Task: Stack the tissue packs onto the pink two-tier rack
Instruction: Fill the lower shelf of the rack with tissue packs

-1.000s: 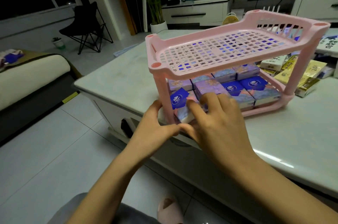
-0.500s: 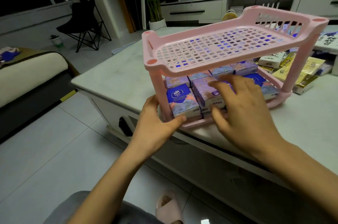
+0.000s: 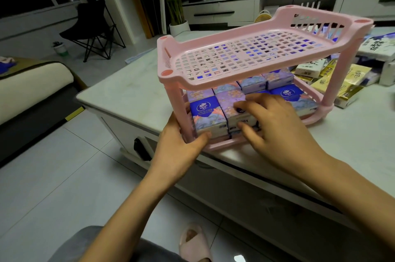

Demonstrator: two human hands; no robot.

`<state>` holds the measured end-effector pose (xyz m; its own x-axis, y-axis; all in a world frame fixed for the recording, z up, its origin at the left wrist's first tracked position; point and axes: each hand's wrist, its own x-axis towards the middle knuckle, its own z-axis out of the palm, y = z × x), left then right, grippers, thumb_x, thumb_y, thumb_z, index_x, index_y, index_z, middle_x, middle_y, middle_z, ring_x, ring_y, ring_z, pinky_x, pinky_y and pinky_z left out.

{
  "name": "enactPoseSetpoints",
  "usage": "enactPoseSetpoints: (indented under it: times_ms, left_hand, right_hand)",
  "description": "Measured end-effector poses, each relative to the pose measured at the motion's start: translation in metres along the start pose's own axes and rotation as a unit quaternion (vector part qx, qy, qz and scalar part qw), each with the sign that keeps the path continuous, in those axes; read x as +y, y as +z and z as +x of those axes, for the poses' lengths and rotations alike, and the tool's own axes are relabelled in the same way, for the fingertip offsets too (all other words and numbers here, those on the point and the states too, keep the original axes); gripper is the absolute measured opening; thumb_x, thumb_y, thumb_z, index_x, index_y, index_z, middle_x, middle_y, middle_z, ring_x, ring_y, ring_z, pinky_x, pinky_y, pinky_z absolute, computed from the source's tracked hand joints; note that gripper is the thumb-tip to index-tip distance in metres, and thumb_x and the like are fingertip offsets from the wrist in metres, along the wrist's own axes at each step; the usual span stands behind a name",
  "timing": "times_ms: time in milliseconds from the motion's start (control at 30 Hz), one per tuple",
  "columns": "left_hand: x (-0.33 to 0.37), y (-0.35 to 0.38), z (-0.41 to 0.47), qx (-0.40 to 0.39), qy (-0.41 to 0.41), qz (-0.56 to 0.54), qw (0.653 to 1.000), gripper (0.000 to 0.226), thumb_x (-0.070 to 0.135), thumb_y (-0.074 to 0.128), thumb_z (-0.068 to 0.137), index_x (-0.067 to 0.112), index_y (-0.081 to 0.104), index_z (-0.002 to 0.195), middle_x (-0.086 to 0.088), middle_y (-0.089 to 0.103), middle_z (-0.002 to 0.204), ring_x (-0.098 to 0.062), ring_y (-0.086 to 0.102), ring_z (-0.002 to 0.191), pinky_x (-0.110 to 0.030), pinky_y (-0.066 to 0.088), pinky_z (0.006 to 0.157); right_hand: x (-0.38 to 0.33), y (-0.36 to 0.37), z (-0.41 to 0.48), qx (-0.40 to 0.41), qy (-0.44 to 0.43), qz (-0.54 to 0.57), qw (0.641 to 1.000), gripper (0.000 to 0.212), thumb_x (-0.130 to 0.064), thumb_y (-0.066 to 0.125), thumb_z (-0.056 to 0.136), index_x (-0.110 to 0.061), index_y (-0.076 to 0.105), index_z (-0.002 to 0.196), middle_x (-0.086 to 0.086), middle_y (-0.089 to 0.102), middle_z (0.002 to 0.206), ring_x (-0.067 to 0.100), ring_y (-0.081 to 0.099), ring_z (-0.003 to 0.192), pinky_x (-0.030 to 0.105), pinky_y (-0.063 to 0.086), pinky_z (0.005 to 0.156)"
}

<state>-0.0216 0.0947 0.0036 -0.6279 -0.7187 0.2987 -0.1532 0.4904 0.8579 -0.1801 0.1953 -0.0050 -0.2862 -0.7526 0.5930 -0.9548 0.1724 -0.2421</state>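
Tissue packs (image 3: 205, 112) fill the lower tier of the pink rack (image 3: 213, 84) at the near left corner of the worktop (image 3: 132, 90). The left hand (image 3: 179, 150) grips the rack's front post; the right hand (image 3: 275, 133) pinches one front pack (image 3: 230, 104).

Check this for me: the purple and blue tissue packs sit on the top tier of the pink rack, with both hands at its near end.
Wrong tier. The head view shows the tissue packs on the lower tier of the pink rack; the top tier is bare. Both the left hand and the right hand are at its near end, as stated.
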Motion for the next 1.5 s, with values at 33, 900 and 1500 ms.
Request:
enactPoseSetpoints:
  times_ms: [33, 900, 1500]
  left_hand:
    - [0.000, 0.000, 0.000, 0.002, -0.004, -0.002, 1.000, 0.049, 0.011, 0.071, 0.078, 0.044, 0.044, 0.103, 0.042, 0.059, 0.090, 0.016, 0.057, 0.094, -0.008, 0.047, 0.083]
    - [-0.003, 0.013, 0.001, 0.066, -0.020, -0.057, 0.996, 0.047, 0.004, 0.072, 0.075, 0.034, 0.049, 0.103, 0.024, 0.061, 0.095, 0.012, 0.062, 0.087, -0.022, 0.053, 0.085]
    - [-0.004, 0.015, 0.001, 0.078, -0.019, -0.027, 0.996, 0.051, 0.026, 0.069, 0.065, 0.034, 0.047, 0.111, 0.021, 0.061, 0.105, 0.004, 0.062, 0.098, -0.035, 0.052, 0.090]
  right_hand:
    - [0.000, 0.000, 0.000, 0.001, -0.001, -0.001, 1.000, 0.041, -0.027, 0.056, 0.073, -0.011, 0.065, 0.109, 0.017, 0.063, 0.104, 0.039, 0.059, 0.093, 0.045, 0.048, 0.079]
    - [0.003, -0.002, 0.002, 0.002, 0.006, 0.009, 1.000, 0.043, -0.020, 0.052, 0.071, -0.010, 0.065, 0.110, 0.019, 0.062, 0.104, 0.041, 0.056, 0.092, 0.047, 0.047, 0.079]
    - [0.000, -0.006, 0.001, -0.032, 0.011, 0.018, 0.999, 0.046, -0.021, 0.051, 0.071, -0.009, 0.064, 0.114, 0.020, 0.060, 0.112, 0.041, 0.056, 0.099, 0.047, 0.045, 0.085]
